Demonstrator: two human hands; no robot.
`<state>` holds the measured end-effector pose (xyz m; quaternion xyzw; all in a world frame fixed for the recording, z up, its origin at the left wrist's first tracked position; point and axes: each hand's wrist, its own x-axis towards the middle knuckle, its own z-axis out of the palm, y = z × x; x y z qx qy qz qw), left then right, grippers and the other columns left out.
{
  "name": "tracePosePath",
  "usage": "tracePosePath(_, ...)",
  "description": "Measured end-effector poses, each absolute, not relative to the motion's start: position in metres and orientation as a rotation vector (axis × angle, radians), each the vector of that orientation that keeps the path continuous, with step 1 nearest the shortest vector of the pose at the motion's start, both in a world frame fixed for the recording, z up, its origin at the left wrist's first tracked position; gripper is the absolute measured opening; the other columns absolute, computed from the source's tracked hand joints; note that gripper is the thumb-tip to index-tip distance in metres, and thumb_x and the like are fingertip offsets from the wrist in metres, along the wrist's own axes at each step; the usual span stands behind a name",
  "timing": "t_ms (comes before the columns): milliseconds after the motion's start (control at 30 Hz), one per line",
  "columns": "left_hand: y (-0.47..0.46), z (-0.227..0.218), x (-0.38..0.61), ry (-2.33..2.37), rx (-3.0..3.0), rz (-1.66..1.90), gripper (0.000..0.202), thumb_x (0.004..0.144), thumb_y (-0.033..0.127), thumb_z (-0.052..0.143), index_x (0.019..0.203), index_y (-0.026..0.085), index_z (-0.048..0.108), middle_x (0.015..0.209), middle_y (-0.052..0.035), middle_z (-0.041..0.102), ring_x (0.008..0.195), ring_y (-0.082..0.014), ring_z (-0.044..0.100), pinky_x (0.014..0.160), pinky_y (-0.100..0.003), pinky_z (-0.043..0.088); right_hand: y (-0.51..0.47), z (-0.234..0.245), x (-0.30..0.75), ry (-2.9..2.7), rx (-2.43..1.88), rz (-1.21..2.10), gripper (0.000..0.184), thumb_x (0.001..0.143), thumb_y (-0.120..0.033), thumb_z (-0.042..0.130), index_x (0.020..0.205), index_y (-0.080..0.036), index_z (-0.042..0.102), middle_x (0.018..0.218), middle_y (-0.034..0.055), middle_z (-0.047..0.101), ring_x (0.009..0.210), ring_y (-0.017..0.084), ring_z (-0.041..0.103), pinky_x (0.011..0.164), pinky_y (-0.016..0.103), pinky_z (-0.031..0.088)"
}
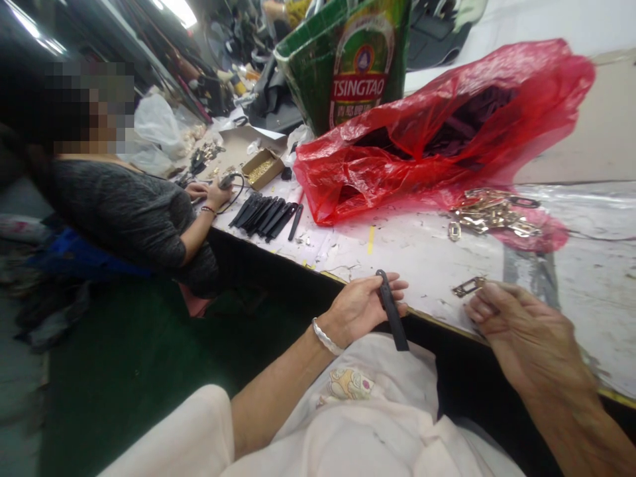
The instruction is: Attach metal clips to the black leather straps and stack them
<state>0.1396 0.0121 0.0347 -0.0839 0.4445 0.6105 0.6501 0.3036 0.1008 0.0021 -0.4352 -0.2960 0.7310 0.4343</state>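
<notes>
My left hand (360, 306) is closed around a short black strap (392, 318) at the near edge of the white worktable (407, 255); the strap sticks up past my fingers and hangs down toward my lap. My right hand (517, 324) rests on the table edge with its fingers curled, the fingertips touching a small gold metal buckle (468, 287). A silver bracelet sits on my left wrist.
A heap of gold buckles (491, 215) lies beside a red plastic bag (447, 126) of dark pieces. A green Tsingtao carton (348, 59) stands behind. Further left lie several black straps (268, 215) and a small box of gold parts (262, 169). A seated co-worker's hands (209, 193) work there.
</notes>
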Motion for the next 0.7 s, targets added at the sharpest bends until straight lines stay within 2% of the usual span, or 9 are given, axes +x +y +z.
tracePosePath(367,0.0137,0.0335,0.1387,0.99,-0.247,1.37,0.024,0.093,0.01,0.039,0.089,0.003,0.062,0.086,-0.0128,0.063,0.077,-0.0173,0.061,0.08,-0.037,0.048,0.0998,0.0049,0.3029,-0.735,-1.092,1.821,0.036,0.044,-0.028,0.095,0.063,-0.015,0.067,0.057,-0.002,0.05,0.057,0.009,0.044,0.05,0.018,0.041)
tracePosePath(567,0.012,0.031,0.1379,0.955,-0.223,1.352,0.022,0.09,0.008,0.043,0.094,0.001,0.064,0.092,-0.0159,0.066,0.084,-0.0196,0.065,0.084,-0.038,0.049,0.0997,0.0056,0.3042,-0.725,-1.087,1.831,0.036,0.047,-0.026,0.095,0.064,-0.014,0.066,0.058,-0.0013,0.051,0.056,0.009,0.045,0.05,0.017,0.042)
tracePosePath(700,0.0089,0.0296,0.1393,0.955,-0.066,1.4,0.02,0.088,0.016,0.051,0.099,0.004,0.063,0.088,-0.015,0.067,0.076,-0.0199,0.065,0.082,-0.043,0.051,0.1004,0.0028,0.3037,-0.729,-1.081,1.831,0.036,0.047,-0.027,0.096,0.064,-0.014,0.066,0.056,-0.002,0.05,0.054,0.008,0.044,0.048,0.017,0.041)
